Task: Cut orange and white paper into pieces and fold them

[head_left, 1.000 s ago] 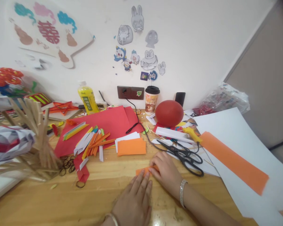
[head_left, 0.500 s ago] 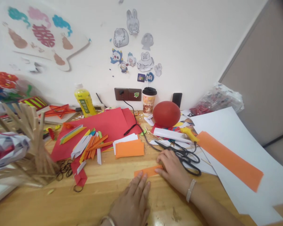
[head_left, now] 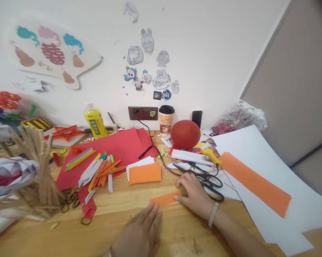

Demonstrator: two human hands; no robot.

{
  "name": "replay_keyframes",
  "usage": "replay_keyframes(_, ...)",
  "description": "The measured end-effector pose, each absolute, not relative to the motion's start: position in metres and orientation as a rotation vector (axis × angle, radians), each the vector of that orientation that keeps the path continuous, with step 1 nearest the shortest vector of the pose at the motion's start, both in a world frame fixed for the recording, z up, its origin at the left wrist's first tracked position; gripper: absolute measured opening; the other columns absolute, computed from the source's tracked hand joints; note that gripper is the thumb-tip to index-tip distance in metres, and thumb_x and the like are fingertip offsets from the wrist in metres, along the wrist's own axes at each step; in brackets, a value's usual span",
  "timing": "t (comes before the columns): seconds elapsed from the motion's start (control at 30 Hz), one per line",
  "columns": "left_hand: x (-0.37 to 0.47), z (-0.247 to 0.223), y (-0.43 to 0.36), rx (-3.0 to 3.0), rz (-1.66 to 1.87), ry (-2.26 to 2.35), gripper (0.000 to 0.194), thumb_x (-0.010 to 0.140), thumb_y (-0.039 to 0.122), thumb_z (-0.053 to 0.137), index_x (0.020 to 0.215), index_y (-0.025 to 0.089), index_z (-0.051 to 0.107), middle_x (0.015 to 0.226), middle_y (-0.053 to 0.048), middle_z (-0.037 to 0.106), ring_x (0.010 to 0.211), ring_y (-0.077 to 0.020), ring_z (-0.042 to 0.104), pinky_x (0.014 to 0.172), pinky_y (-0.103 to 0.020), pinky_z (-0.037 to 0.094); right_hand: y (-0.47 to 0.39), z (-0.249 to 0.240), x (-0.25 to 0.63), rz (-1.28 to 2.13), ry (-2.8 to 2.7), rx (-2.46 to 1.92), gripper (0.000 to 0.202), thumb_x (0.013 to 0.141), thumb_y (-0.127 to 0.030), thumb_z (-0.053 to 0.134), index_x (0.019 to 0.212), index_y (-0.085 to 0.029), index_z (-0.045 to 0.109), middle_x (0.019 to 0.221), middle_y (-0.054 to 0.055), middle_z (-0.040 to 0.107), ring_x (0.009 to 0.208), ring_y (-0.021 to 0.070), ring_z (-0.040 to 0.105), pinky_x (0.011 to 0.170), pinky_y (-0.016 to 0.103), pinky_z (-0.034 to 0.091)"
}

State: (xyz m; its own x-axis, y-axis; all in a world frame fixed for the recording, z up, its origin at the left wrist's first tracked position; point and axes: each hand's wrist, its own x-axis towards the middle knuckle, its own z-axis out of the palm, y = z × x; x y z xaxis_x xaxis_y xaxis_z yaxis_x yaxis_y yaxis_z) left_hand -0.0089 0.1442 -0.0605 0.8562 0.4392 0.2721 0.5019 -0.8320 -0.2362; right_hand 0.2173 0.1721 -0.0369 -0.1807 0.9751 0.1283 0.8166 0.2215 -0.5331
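Observation:
A narrow orange paper strip (head_left: 164,198) lies on the wooden table between both hands. My left hand (head_left: 141,230) rests flat, palm down, its fingers extended and the fingertips touching the strip's left lower edge. At the strip's right end, my right hand (head_left: 195,194) has its thumb on the paper and its index finger curved above; whether the strip is pinched cannot be made out. Black scissors (head_left: 210,184) lie just behind the right hand. A stack of orange paper pieces (head_left: 145,174) sits behind the strip, partly over white pieces.
Red sheets (head_left: 115,144) carry folded colored strips at the left. Farther back stand a yellow bottle (head_left: 96,121), a lidded cup (head_left: 166,123) and a red balloon (head_left: 185,134). Large white paper (head_left: 259,160) with a long orange strip (head_left: 257,184) covers the right; wooden sticks (head_left: 43,171) stand left.
The camera view has tilted up a little. My left hand has slid slightly down and left, its fingertips now at the strip's lower left edge. The right hand stays at the strip's right end.

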Motion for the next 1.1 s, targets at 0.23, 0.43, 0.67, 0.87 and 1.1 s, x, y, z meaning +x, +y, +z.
replay_keyframes(0.23, -0.01, -0.041, 0.159, -2.394, -0.622, -0.855, 0.029, 0.086, 0.014, 0.036, 0.094, 0.011, 0.064, 0.088, -0.012, 0.069, 0.079, -0.0248, 0.063, 0.07, -0.038, 0.051, 0.167, -0.039, 0.2, 0.412, -2.087, -1.604, 0.019, 0.069, -0.022, 0.07, 0.074, -0.019, 0.051, 0.085, 0.001, 0.053, 0.084, 0.0192, 0.044, 0.075, 0.032, 0.036)
replay_keyframes(0.43, -0.004, -0.046, 0.169, -2.387, -0.659, -0.818, 0.031, 0.09, 0.016, 0.033, 0.109, 0.011, 0.057, 0.103, -0.012, 0.064, 0.096, -0.0259, 0.054, 0.082, -0.041, 0.043, 0.159, -0.042, 0.179, 0.445, -2.171, -1.449, 0.018, 0.069, -0.012, 0.067, 0.07, -0.018, 0.05, 0.079, 0.0, 0.053, 0.081, 0.017, 0.045, 0.072, 0.028, 0.035)
replay_keyframes(0.67, -0.002, -0.048, 0.173, -2.539, -0.656, -0.767, 0.024, 0.09, 0.013, 0.038, 0.08, 0.016, 0.059, 0.073, -0.003, 0.06, 0.07, -0.0181, 0.051, 0.068, -0.032, 0.041, 0.158, -0.034, 0.186, 0.664, -2.133, -1.287, 0.009, 0.074, -0.014, 0.061, 0.079, -0.019, 0.056, 0.076, 0.0, 0.059, 0.073, 0.0157, 0.052, 0.067, 0.027, 0.04)
replay_keyframes(0.87, -0.01, -0.05, 0.182, -2.554, -0.649, -0.672, 0.031, 0.088, 0.01, 0.039, 0.062, 0.018, 0.053, 0.064, -0.001, 0.056, 0.062, -0.0168, 0.048, 0.062, -0.03, 0.037, 0.162, -0.03, 0.202, 0.859, -2.121, -0.907, 0.023, 0.079, -0.007, 0.046, 0.083, -0.019, 0.064, 0.089, 0.004, 0.066, 0.086, 0.015, 0.06, 0.08, 0.028, 0.046)
replay_keyframes(1.1, -0.009, -0.042, 0.17, -2.669, -0.673, -0.55, 0.025, 0.088, 0.01, 0.037, 0.08, 0.017, 0.059, 0.076, -0.004, 0.061, 0.072, -0.0179, 0.051, 0.066, -0.033, 0.039, 0.16, -0.042, 0.193, 0.571, -2.3, -0.895, 0.027, 0.076, -0.002, 0.045, 0.081, -0.018, 0.066, 0.092, 0.007, 0.066, 0.088, 0.0153, 0.06, 0.081, 0.027, 0.049)
